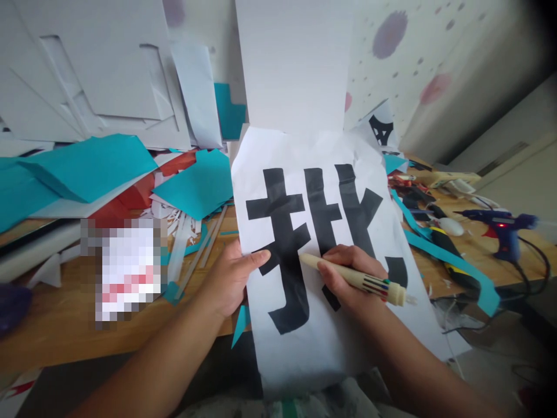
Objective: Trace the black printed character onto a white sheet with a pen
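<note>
A large white sheet of paper (278,360) printed with a bold black character (285,232) lies in front of me, its lower end past the table's front edge. My left hand (237,273) grips the sheet's left edge, thumb on top and the fingers underneath out of sight. In my right hand (354,273) is a thick cream multicolour pen (361,281), held in a writing grip. Its tip points left and rests at or just above the right edge of a black stroke; I cannot tell whether it touches.
Teal paper pieces (195,183) and paper scraps cover the wooden table (130,342) on the left. A blue glue gun (505,226) with a lit red light stands at the right, near a teal strip (452,255). White boards (108,69) lean at the back.
</note>
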A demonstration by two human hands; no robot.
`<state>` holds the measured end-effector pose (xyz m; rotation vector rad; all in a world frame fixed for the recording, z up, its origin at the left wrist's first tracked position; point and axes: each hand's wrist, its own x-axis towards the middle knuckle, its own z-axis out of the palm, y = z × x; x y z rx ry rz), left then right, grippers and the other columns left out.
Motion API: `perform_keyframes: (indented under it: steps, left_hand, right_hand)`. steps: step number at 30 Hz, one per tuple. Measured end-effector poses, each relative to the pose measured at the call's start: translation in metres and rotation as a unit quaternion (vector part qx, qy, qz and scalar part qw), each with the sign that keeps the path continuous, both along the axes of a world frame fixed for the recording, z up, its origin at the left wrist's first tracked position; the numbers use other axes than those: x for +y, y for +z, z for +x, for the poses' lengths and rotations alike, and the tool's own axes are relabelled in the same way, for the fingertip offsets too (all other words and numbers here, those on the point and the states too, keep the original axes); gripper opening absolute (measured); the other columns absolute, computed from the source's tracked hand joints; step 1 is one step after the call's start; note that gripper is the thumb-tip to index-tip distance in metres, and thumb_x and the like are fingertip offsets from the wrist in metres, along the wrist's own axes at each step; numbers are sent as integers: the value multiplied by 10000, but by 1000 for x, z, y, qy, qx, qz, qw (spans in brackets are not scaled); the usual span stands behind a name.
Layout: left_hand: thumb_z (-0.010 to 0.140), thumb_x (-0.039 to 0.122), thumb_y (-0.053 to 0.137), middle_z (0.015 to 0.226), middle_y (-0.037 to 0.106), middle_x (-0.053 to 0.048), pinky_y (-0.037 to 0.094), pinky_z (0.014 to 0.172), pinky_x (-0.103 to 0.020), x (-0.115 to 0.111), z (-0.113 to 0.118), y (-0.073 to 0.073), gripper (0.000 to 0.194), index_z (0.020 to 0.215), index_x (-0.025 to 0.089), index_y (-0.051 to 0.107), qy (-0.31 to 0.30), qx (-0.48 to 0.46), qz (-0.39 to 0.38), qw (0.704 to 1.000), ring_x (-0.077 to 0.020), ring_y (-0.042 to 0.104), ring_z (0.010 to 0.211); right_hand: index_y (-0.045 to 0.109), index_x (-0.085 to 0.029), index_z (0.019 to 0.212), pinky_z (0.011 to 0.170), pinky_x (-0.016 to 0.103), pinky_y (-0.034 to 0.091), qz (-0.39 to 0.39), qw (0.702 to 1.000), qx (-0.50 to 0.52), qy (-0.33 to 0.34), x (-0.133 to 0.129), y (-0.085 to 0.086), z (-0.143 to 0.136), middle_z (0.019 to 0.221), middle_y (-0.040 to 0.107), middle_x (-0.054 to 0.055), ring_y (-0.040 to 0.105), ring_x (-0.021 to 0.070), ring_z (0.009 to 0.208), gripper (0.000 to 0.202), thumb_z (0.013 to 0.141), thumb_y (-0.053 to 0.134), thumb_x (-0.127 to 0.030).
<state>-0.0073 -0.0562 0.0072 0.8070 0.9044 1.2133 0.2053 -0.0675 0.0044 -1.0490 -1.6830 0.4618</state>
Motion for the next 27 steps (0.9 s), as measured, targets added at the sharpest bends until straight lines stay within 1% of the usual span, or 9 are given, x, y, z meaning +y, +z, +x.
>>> perform_keyframes:
  steps: [3, 5, 8, 13, 19, 21, 24, 27]
  left_hand:
    - [689, 283, 830, 1087, 763, -106, 546, 874, -390, 0, 0, 1, 461, 1119, 169, 709, 8, 1, 0, 1000, -309, 707, 997]
    - [684, 277, 833, 1081, 764, -102, 548, 868, -381, -1, 0, 2, 464, 1118, 169, 707, 11, -2, -1, 1000, -307, 706, 1000]
    - [699, 281, 822, 1072, 766, -102, 552, 843, -373, -1, 0, 1, 442, 1112, 172, 709, 0, -8, -3, 1000, -301, 711, 978]
    - [686, 290, 831, 1060, 768, -106, 553, 828, -376, 0, -1, -2, 446, 1100, 171, 715, 4, 1, -9, 1000, -306, 713, 966]
    - [697, 280, 824, 1078, 765, -106, 556, 825, -374, -1, 0, -1, 437, 1106, 178, 714, -1, -10, -3, 1000, -295, 717, 954]
    - [685, 281, 831, 1064, 768, -108, 556, 825, -382, -1, 0, 0, 438, 1094, 174, 718, 1, -11, -6, 1000, -298, 719, 939]
    - [678, 281, 836, 1077, 765, -110, 551, 847, -387, -1, 0, 0, 454, 1101, 169, 715, 5, -13, -6, 1000, -302, 718, 952]
    - [687, 280, 832, 1101, 760, -107, 551, 857, -378, 0, 0, -1, 452, 1108, 173, 709, 4, -13, -4, 1000, -296, 713, 974]
  right_hand:
    - [629, -233, 767, 503, 268, 490, 0, 1000, 2, -8, 0, -1, -1, 689, 690, -8, 642, 154, 576, 117, 800, 732, -278]
    - [626, -231, 748, 491, 261, 481, 8, 1000, -2, -5, 0, 0, -1, 676, 684, -12, 631, 145, 555, 121, 803, 725, -273]
    - [624, -232, 717, 468, 250, 469, 9, 1000, -5, -4, -1, 0, -1, 647, 672, -19, 620, 136, 531, 129, 808, 711, -259]
    - [642, -241, 756, 490, 263, 504, 1, 1000, -3, -28, 0, 0, -1, 677, 692, -7, 661, 167, 590, 120, 792, 740, -299]
    - [628, -239, 703, 433, 239, 459, 2, 1000, -17, -10, -1, 2, -1, 634, 674, -25, 607, 129, 493, 127, 801, 706, -260]
    - [631, -240, 707, 427, 241, 461, -2, 1000, -15, -20, -2, 3, -1, 641, 680, -18, 616, 138, 503, 124, 802, 704, -273]
    - [634, -241, 738, 456, 252, 491, 14, 999, -13, -30, -1, 4, -2, 653, 688, -14, 641, 154, 537, 121, 793, 726, -298]
    - [618, -241, 705, 446, 240, 482, 18, 999, -19, -20, 0, 5, -3, 621, 673, -26, 624, 139, 506, 134, 796, 711, -271]
